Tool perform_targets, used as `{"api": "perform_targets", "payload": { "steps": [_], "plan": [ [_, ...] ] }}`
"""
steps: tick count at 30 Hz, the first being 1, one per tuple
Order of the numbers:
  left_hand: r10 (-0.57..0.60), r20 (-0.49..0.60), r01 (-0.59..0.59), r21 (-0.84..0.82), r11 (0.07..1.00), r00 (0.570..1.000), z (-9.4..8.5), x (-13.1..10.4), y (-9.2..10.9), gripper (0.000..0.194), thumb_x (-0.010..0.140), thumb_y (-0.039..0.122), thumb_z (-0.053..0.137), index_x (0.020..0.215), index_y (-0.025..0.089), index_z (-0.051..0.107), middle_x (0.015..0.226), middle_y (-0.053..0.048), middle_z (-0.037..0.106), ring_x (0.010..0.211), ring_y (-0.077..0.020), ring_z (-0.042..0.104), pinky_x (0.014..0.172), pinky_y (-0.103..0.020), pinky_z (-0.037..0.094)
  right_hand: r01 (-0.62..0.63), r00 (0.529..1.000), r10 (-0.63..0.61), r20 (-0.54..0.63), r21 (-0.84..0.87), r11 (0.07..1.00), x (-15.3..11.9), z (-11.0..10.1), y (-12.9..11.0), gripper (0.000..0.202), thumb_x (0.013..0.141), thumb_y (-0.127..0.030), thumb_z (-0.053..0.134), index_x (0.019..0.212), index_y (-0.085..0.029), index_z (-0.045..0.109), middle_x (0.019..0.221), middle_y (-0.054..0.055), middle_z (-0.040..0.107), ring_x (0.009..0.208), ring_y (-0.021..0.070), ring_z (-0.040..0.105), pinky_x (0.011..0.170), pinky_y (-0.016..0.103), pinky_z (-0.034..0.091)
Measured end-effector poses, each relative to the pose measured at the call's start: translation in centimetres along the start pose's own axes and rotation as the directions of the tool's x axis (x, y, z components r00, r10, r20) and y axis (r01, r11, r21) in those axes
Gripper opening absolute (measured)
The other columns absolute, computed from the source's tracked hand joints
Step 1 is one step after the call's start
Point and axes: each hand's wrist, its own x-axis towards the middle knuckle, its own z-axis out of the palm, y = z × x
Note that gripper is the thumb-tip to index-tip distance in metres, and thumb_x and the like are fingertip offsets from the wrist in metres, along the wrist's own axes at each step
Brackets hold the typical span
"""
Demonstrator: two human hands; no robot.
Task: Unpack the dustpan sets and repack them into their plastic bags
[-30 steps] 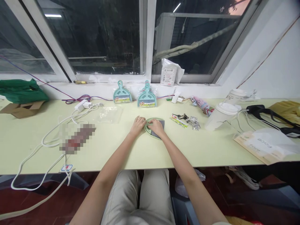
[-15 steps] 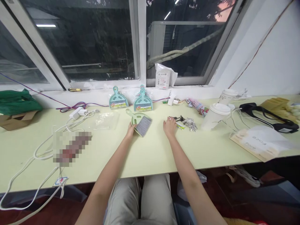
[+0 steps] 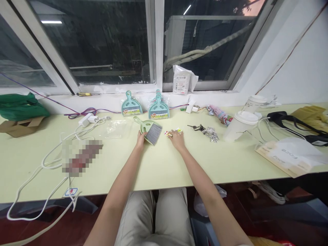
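Observation:
My left hand (image 3: 140, 139) grips the near left edge of a small green dustpan (image 3: 143, 126) with a grey-bristled brush (image 3: 153, 133) nested in it. The set is tilted, its handle pointing to the back left. Just right of the bristles, my right hand (image 3: 177, 139) is closed on a colourful printed label card (image 3: 167, 134), whose ends stick out on both sides of the fingers. Beyond, two bagged turquoise dustpan sets lean at the wall: a single one (image 3: 132, 105) and a stack (image 3: 159, 106).
Small metal clips (image 3: 211, 134) and dark ones (image 3: 198, 127) lie right of my hand. A clear plastic bag (image 3: 116, 129) and white cables (image 3: 48, 165) are on the left. White lidded cups (image 3: 242, 126) and a tissue pack (image 3: 289, 157) stand on the right.
My right hand has moved left, away from the clips, carrying the label card towards the dustpan. The dustpan and brush have turned slightly in my left hand. The view has shifted a little.

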Motion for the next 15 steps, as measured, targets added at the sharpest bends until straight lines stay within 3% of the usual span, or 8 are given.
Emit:
{"api": "perform_targets", "payload": {
  "steps": [3,5,7,9,12,15],
  "plan": [
    [-0.029,0.008,0.029,0.008,1.000,1.000,0.0,-0.2,0.1,0.037,0.072,0.033,0.070,0.102,0.024,0.051,0.083,-0.001,0.064,0.077,-0.0174,0.064,0.071,-0.031,0.053,-0.116,0.991,0.129,-0.042,0.229,0.966,0.7,-0.8,0.3,0.026,0.086,-0.023,0.057,0.110,-0.020,0.067,0.127,0.012,0.063,0.123,0.0260,0.053,0.111,0.050,0.028],
    [-0.055,0.038,0.056,-0.027,0.998,0.998,0.2,-0.6,0.1,0.040,0.071,0.031,0.071,0.105,0.023,0.052,0.085,-0.002,0.065,0.077,-0.0178,0.065,0.070,-0.032,0.054,-0.139,0.968,0.217,-0.128,0.447,0.884,1.0,-1.3,-0.2,0.032,0.087,-0.026,0.054,0.116,-0.019,0.065,0.124,0.011,0.065,0.117,0.0229,0.058,0.106,0.042,0.037],
    [-0.072,0.107,0.080,-0.073,0.994,0.992,0.7,-1.2,0.0,0.044,0.070,0.031,0.072,0.109,0.022,0.053,0.089,-0.003,0.067,0.078,-0.0188,0.066,0.071,-0.033,0.055,-0.025,0.949,0.209,-0.237,0.604,0.797,1.0,-1.6,-1.3,0.039,0.089,-0.032,0.051,0.126,-0.020,0.060,0.130,0.008,0.062,0.120,0.0201,0.057,0.107,0.038,0.038],
    [-0.065,0.197,0.088,-0.110,0.990,0.978,1.3,-2.0,0.0,0.045,0.070,0.034,0.073,0.109,0.021,0.055,0.095,-0.006,0.068,0.082,-0.0199,0.066,0.072,-0.034,0.056,0.116,0.961,0.070,-0.266,0.622,0.775,0.7,-1.6,-2.7,0.043,0.089,-0.034,0.052,0.131,-0.024,0.056,0.139,0.006,0.055,0.130,0.0190,0.048,0.113,0.039,0.031],
    [-0.024,0.293,0.065,-0.130,0.989,0.956,2.0,-3.1,0.0,0.046,0.071,0.037,0.074,0.109,0.019,0.056,0.104,-0.008,0.068,0.089,-0.0207,0.066,0.076,-0.035,0.056,0.198,0.978,-0.207,-0.037,0.496,0.846,-0.2,-0.9,-4.6,0.045,0.087,-0.035,0.057,0.131,-0.030,0.056,0.149,0.003,0.042,0.144,0.0227,0.026,0.118,0.053,0.011],
    [0.010,0.296,0.026,-0.115,0.993,0.955,2.1,-3.4,0.1,0.049,0.065,0.027,0.076,0.109,0.020,0.056,0.108,-0.008,0.067,0.095,-0.0223,0.065,0.082,-0.036,0.055,0.209,0.939,-0.299,0.171,0.408,0.889,-0.8,-0.1,-5.4,0.049,0.089,-0.039,0.054,0.137,-0.035,0.049,0.156,0.002,0.028,0.148,0.0259,0.011,0.114,0.063,-0.002]
  ]
}}
